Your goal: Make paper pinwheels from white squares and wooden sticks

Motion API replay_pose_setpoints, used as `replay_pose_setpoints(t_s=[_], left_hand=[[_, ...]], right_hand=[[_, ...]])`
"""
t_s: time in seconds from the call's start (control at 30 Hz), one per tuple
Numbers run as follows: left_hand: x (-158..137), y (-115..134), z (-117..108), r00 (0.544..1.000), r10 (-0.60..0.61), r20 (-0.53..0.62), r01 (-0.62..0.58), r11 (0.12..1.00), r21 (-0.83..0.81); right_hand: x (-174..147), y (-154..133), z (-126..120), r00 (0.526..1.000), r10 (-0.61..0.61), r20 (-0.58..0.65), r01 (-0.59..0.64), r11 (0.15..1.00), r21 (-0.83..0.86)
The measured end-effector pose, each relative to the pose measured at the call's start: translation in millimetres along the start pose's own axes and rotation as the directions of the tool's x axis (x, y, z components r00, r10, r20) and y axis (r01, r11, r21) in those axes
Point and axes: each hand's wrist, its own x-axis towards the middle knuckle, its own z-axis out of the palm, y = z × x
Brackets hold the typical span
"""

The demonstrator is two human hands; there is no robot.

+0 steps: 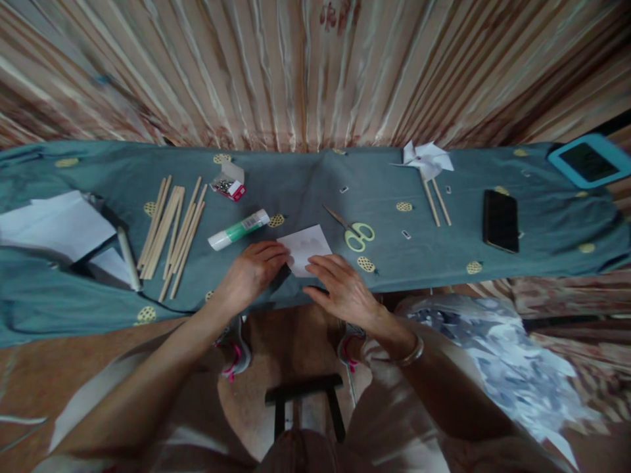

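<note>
A small white piece of paper (pixel 308 248) lies tilted on the cloth-covered table in front of me. My left hand (pixel 256 270) is closed at its left corner, fingertips on the edge and thumb mostly hidden. On the paper's right side rest the outstretched fingers of my right hand (pixel 342 288), its thumb apart below them. Just right of the paper are scissors (pixel 357 234) with pale green handles. A white and green glue stick (pixel 239 230) lies beyond my left hand.
Left are several wooden sticks (pixel 172 233), larger white paper sheets (pixel 59 226) and a small red box of pins (pixel 229 184). Paper pinwheels (pixel 428 159) on sticks lie at the back right, near a black phone (pixel 501 221) and a blue-framed device (pixel 589 161). A curtain (pixel 296 79) hangs behind.
</note>
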Motion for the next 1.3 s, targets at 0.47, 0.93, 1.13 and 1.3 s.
replay_pose_setpoints(t_s=[0.47, 0.93, 1.13, 1.3], left_hand=[[-5.1, 33.7, -3.5, 0.987, -0.157, -0.039, 0.133, 0.924, -0.358], [-2.0, 28.8, -1.4, 0.973, -0.170, -0.159, 0.138, 0.971, -0.193], [-10.9, 50.0, 11.8, 0.977, 0.184, -0.110, -0.182, 0.983, 0.030], [-20.8, 60.8, 33.7, 0.990, 0.142, -0.008, -0.140, 0.985, 0.099]], right_hand=[[3.8, 4.9, -10.6, 0.973, 0.227, -0.050, -0.202, 0.932, 0.301], [24.3, 20.7, 1.7, 0.933, 0.313, -0.179, -0.251, 0.920, 0.299], [32.1, 26.0, 10.8, 0.904, 0.366, -0.221, -0.287, 0.903, 0.321], [35.4, 25.0, 14.5, 0.884, 0.404, -0.235, -0.315, 0.887, 0.339]])
